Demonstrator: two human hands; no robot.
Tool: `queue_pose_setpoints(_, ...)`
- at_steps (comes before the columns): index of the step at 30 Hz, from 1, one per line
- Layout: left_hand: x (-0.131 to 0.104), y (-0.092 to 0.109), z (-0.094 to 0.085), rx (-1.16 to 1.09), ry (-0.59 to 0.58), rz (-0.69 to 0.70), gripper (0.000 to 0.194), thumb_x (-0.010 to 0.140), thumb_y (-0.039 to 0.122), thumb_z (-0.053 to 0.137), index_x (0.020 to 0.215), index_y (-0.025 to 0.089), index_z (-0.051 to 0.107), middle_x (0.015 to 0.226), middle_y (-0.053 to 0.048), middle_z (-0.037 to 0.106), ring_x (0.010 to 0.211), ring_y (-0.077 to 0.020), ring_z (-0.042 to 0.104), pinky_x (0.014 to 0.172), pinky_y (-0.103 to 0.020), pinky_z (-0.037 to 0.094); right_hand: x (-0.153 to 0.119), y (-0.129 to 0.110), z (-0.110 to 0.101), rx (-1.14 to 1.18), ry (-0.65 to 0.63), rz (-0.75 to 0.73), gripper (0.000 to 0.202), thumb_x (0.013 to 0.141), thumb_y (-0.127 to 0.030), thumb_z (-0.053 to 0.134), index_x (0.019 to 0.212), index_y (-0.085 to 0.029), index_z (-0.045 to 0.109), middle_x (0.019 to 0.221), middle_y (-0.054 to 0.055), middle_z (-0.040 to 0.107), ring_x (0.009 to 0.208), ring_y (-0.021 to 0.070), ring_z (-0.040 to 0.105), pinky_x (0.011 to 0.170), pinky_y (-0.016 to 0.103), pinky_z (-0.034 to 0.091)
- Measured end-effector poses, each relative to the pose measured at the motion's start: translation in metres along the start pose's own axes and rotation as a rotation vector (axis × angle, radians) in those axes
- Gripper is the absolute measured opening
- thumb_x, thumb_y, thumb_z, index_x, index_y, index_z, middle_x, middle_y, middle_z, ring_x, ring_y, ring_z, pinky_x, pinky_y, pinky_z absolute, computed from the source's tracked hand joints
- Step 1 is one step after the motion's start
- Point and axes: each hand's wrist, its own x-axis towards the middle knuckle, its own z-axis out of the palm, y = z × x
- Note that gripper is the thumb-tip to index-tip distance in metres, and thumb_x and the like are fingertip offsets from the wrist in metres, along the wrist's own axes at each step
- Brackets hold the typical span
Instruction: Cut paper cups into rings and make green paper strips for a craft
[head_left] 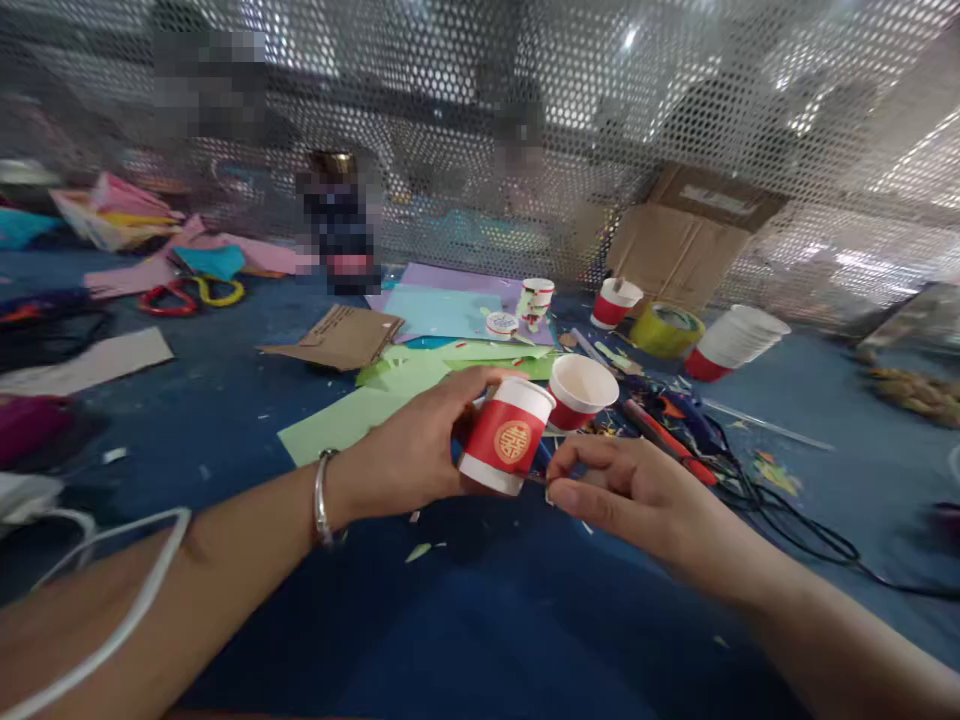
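Note:
My left hand (420, 435), with a silver bangle at the wrist, is closed around a red and white paper cup (506, 435) with a gold round emblem. The cup leans to one side above the table. My right hand (622, 490) is just to the right of the cup's lower edge, thumb and forefinger pinched together. Something small and thin shows at those fingertips, too small to name. Just behind the held cup, a second paper cup (583, 388) stands with its mouth up.
Coloured paper sheets (442, 310) and folded cardboard (337, 337) lie beyond my hands. Further right are a yellow tape roll (666, 330), a stack of paper cups (739, 340) and a tangled black cable (787, 525). Scissors (191, 293) lie far left. A perforated metal screen (450, 130) stands behind.

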Motion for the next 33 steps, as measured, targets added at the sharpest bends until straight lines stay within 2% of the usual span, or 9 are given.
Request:
queue_pose_setpoints(7,0.006,-0.005,0.004,-0.137,0.065,-0.009,0.075,0.071,0.029,0.088,0.133,0.025,0.046,0.122,-0.009,0.067,0.096,-0.0235,0.072,0.081,-0.036,0.059,0.005,0.007,0.006,0.146,0.045,-0.045,0.031,0.095,-0.049,0.064,0.09,-0.02,0.055,0.065,-0.008,0.033,0.053,0.0063,0.021,0.046,0.025,0.012)
queue_pose_setpoints(14,0.005,-0.006,0.003,-0.081,0.103,0.052,0.077,0.072,0.031,0.087,0.135,0.023,0.045,0.127,-0.012,0.066,0.102,-0.0252,0.071,0.084,-0.038,0.059,0.005,0.005,0.008,0.159,0.054,-0.093,0.032,0.096,-0.048,0.063,0.087,-0.018,0.055,0.064,-0.008,0.032,0.053,0.0051,0.023,0.045,0.022,0.015)
queue_pose_setpoints(19,0.004,-0.006,-0.001,0.065,0.12,0.089,0.075,0.073,0.032,0.085,0.137,0.024,0.046,0.134,-0.013,0.064,0.108,-0.0273,0.069,0.092,-0.042,0.056,0.006,0.006,0.008,0.193,0.035,-0.095,0.032,0.097,-0.048,0.062,0.087,-0.018,0.055,0.063,-0.009,0.031,0.05,0.0037,0.021,0.043,0.021,0.013)
queue_pose_setpoints(23,0.002,-0.002,-0.009,0.327,0.151,0.187,0.068,0.075,0.032,0.083,0.133,0.022,0.05,0.135,-0.012,0.062,0.121,-0.028,0.062,0.104,-0.041,0.05,0.008,0.009,0.009,0.175,0.028,-0.092,0.032,0.096,-0.047,0.063,0.086,-0.018,0.055,0.064,-0.009,0.032,0.05,0.0038,0.021,0.043,0.021,0.012)
queue_pose_setpoints(27,0.0,0.0,-0.012,0.566,0.182,0.254,0.067,0.079,0.023,0.078,0.137,0.02,0.047,0.141,-0.011,0.057,0.131,-0.0259,0.054,0.112,-0.038,0.043,0.011,0.01,0.011,0.128,0.048,-0.081,0.034,0.095,-0.049,0.063,0.085,-0.018,0.054,0.065,-0.008,0.033,0.051,0.0045,0.023,0.044,0.022,0.014)
queue_pose_setpoints(33,-0.001,-0.001,-0.006,0.589,0.216,0.198,0.063,0.081,0.019,0.074,0.138,0.017,0.046,0.142,-0.013,0.054,0.134,-0.0258,0.051,0.113,-0.039,0.043,0.012,0.014,0.011,0.122,0.074,-0.064,0.035,0.095,-0.051,0.062,0.085,-0.019,0.053,0.066,-0.008,0.032,0.053,0.0056,0.024,0.045,0.023,0.016)
